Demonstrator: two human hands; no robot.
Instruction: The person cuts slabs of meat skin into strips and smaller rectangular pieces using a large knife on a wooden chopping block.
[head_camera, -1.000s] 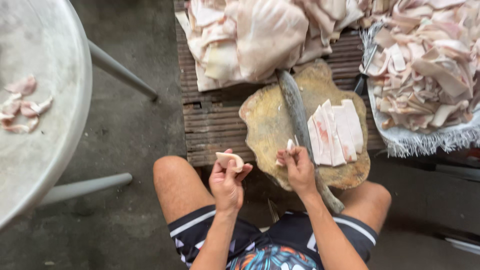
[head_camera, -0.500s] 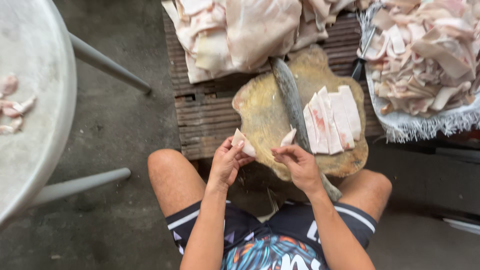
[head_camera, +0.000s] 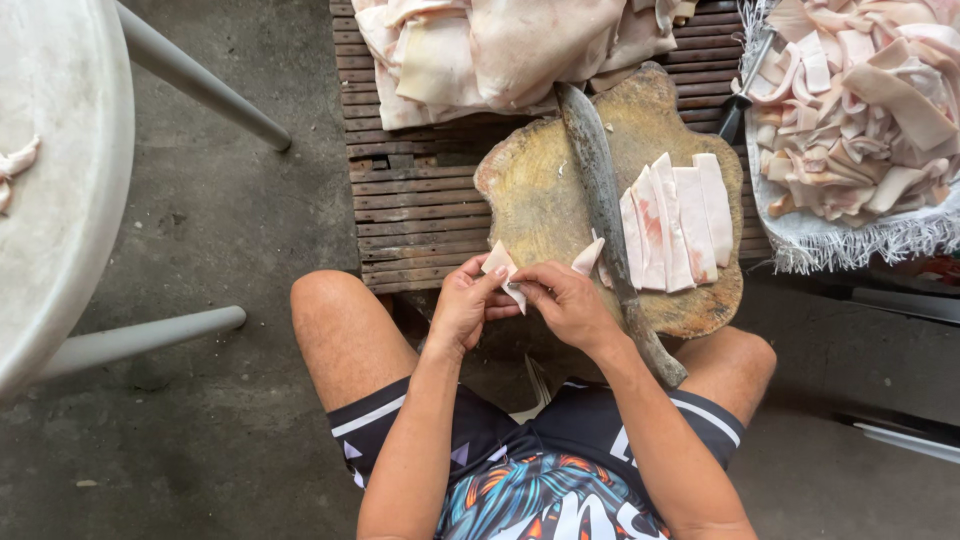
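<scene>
A small pale piece of pork skin (head_camera: 499, 266) is held between both hands just off the near edge of the round wooden chopping block (head_camera: 545, 210). Left hand (head_camera: 462, 305): fingers pinched on the piece from below-left. Right hand (head_camera: 570, 303): fingers closed on its lower right corner. Long axis of the piece runs roughly upper-left to lower-right; both hands are equally near. A second scrap (head_camera: 588, 257) lies just right of the right hand, beside the long knife (head_camera: 606, 210). Cut strips (head_camera: 676, 220) are stacked right of the blade. No labels or packages are visible.
</scene>
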